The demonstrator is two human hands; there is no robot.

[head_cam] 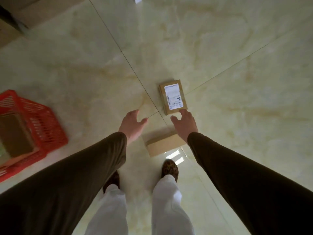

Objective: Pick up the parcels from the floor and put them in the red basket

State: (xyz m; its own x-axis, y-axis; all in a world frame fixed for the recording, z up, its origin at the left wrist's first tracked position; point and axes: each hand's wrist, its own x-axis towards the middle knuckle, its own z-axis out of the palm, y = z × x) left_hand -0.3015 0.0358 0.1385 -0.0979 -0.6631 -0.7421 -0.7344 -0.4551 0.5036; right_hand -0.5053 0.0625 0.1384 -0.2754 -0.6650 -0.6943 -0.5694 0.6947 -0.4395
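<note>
reaching hands: both arms in dark sleeves stretched down and forward over the pale tiled floor (237, 65), both hands empty.
left hand (131, 123): fingers spread loosely apart, gripping nothing, hanging above bare tile just left of the parcels.
right hand (185, 123): fingers opened and slightly curled, holding nothing; its fingertips (183, 112) sat at the near edge of the labelled parcel, though whether they touched it could not be told.
labelled parcel (173, 97): small brown cardboard box lying flat on the floor, white shipping label facing up, placed beside a crossing of tile joints.
plain parcel (162, 144): second brown box on the floor, nearer the feet, partly covered by the right wrist and sleeve; no label showed on its visible faces.
red basket (42, 122): plastic, slatted sides, standing on the floor at the left, well apart from both parcels.
box in basket (15, 133): one brown cardboard box already lay inside, blurred.
feet: patterned brown shoes (169, 168) and white trouser legs stood just behind the plain parcel.
far corner: large cardboard boxes (17, 14) at the top left, out of focus.
</note>
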